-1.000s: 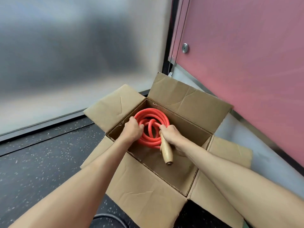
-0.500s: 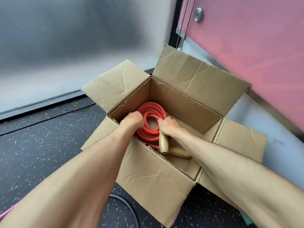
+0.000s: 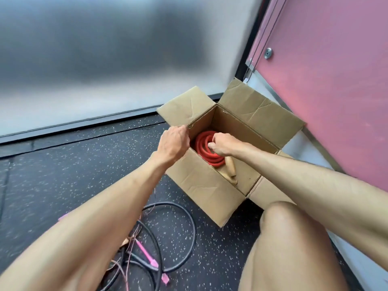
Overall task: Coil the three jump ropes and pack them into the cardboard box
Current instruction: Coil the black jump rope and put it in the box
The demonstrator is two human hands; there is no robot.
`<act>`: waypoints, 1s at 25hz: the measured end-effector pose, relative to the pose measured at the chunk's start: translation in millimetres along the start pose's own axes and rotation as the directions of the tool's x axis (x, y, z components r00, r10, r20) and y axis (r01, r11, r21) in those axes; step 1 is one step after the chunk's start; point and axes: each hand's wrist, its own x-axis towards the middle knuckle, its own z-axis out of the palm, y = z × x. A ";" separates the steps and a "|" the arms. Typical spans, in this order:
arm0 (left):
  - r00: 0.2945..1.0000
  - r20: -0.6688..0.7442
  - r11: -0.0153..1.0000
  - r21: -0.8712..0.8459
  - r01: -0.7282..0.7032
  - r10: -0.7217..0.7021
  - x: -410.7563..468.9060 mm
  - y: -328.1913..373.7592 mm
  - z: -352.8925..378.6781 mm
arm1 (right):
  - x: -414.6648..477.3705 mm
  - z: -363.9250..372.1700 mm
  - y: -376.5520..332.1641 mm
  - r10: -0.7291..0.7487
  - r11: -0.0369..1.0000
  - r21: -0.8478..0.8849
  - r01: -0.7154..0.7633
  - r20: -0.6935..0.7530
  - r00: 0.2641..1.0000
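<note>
Both hands have come up off the red jump rope (image 3: 206, 150), which now lies coiled inside the cardboard box (image 3: 201, 181) instead of being held above its bottom.
The coil rests against the box's left inner wall, with its two wooden handles (image 3: 230, 171) lying beside it toward the near right corner. The left hand (image 3: 173, 141) hovers at the left rim by the flap fold with its fingers curled; whether its grip pinches the cardboard I cannot tell. The right hand (image 3: 222, 144) hangs just over the coil, fingers curled downward, and its grip on the rope cannot be judged either. On the dark speckled floor (image 3: 84, 164) near the person's left forearm lie a black rope (image 3: 168, 204) in loose loops and a thin rope with pink handles (image 3: 147, 254), both outside the box.
</note>
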 end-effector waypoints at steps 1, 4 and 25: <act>1.000 -0.002 1.000 -0.008 0.027 -0.027 -17.0 -10.5 -13.8 | -13.8 -0.2 -19.1 -0.059 0.998 -0.010 0.059 -0.008 0.998; 0.992 0.032 0.992 -0.020 0.123 -0.122 -76.9 -52.5 -37.0 | -55.9 25.9 -79.4 -0.201 0.980 -0.003 0.201 -0.009 0.980; 0.639 0.646 0.909 0.279 0.311 -0.417 -411.6 -164.8 16.0 | -234.4 312.1 -129.1 -0.341 0.386 -0.523 0.760 0.684 0.645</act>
